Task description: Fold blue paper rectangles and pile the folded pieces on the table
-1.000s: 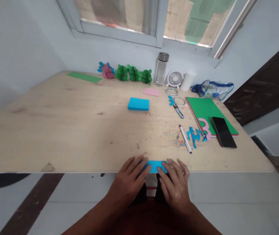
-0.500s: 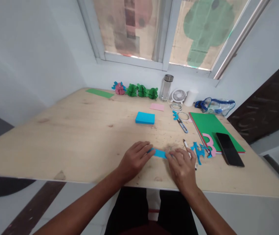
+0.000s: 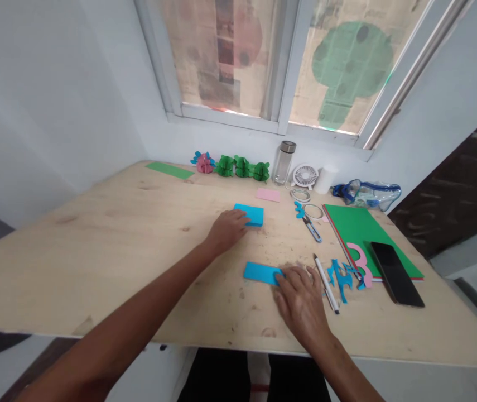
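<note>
My left hand (image 3: 229, 228) reaches forward with its fingers stretched over the left part of a stack of blue paper (image 3: 255, 215); whether the fingertips press on it I cannot tell. Nearer to me, a blue paper strip (image 3: 260, 272) lies flat on the table. My right hand (image 3: 300, 296) has hold of the strip's right end, thumb at its edge and fingers curled over it. Just right of that hand lies a white pen (image 3: 327, 285), and beyond it are blue paper cut-outs (image 3: 342, 279).
On the right, a black phone (image 3: 397, 273) and a pink paper cut-out (image 3: 361, 262) overlap green sheets (image 3: 364, 229). Snips (image 3: 312, 229) and tape rolls (image 3: 313, 211) lie farther back. A glass bottle (image 3: 283, 164), small fan (image 3: 305, 176) and green paper figures (image 3: 242, 167) stand along the wall.
My left hand has let go of the blue strip and moved forward to the blue stack. My right hand stays at the strip, more of which now shows. The view has tilted up slightly.
</note>
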Demonstrator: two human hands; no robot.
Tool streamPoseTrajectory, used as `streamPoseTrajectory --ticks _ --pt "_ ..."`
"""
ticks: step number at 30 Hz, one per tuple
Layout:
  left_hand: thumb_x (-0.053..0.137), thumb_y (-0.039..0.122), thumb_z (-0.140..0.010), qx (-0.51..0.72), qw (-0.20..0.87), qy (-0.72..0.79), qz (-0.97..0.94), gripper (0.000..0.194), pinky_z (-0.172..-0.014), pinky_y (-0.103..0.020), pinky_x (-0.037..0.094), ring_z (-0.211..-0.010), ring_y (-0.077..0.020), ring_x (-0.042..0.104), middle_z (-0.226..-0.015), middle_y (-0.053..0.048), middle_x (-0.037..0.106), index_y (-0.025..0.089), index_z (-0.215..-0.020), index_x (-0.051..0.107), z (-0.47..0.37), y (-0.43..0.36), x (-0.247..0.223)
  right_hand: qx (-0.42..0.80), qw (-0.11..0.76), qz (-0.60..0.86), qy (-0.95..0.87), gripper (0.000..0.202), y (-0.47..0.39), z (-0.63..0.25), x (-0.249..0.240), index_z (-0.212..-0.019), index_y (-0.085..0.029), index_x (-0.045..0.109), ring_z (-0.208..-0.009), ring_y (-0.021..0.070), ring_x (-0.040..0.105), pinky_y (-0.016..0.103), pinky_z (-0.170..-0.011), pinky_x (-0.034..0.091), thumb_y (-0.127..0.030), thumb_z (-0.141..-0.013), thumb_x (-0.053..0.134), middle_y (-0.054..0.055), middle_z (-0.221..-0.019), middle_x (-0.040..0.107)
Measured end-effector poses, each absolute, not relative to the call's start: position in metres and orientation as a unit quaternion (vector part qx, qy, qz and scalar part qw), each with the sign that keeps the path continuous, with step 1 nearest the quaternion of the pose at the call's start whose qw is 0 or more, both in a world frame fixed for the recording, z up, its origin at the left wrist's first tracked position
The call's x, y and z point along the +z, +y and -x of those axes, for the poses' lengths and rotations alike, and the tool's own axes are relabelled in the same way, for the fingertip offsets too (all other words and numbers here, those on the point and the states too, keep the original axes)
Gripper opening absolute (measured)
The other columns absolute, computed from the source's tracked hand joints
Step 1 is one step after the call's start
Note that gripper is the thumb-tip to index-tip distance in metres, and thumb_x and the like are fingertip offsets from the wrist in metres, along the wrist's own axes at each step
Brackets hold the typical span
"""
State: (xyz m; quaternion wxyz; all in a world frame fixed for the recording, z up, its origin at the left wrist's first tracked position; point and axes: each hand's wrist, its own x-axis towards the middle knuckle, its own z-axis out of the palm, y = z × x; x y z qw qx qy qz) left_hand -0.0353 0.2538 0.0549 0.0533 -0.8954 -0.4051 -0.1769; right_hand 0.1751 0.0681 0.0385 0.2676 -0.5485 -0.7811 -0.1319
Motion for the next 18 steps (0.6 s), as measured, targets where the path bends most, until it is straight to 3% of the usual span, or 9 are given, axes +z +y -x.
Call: streamPoseTrajectory --ticks 4,18 --pt "0.056 0.038 -0.090 -0.118 0.017 -0.402 0.908 0.035 -0.089 -0.044 0.050 -0.106 -0.0210 0.058 -0.123 -0.008 0.056 0.018 -0.119 0.055 0.028 0.301 0.056 -0.114 0.270 0.552 -0.781 0.018 0.070 -0.171 0.037 -0.105 -0.024 0.063 -0.109 0.0217 0.055 0.046 -0.105 0.027 -0.023 -0.088 0.056 0.004 -0.107 0.067" --pt "0.056 0.038 -0.090 -0.026 -0.042 -0.395 0.917 0.035 -0.087 -0.043 0.052 -0.103 -0.0205 0.059 -0.121 -0.008 0.057 0.017 -0.119 0.055 0.029 0.333 0.067 -0.073 0.271 0.551 -0.786 0.018 0.068 -0.170 0.035 -0.104 -0.024 0.063 -0.108 0.0207 0.054 0.046 -0.105 0.026 -0.022 -0.088 0.057 0.002 -0.107 0.066"
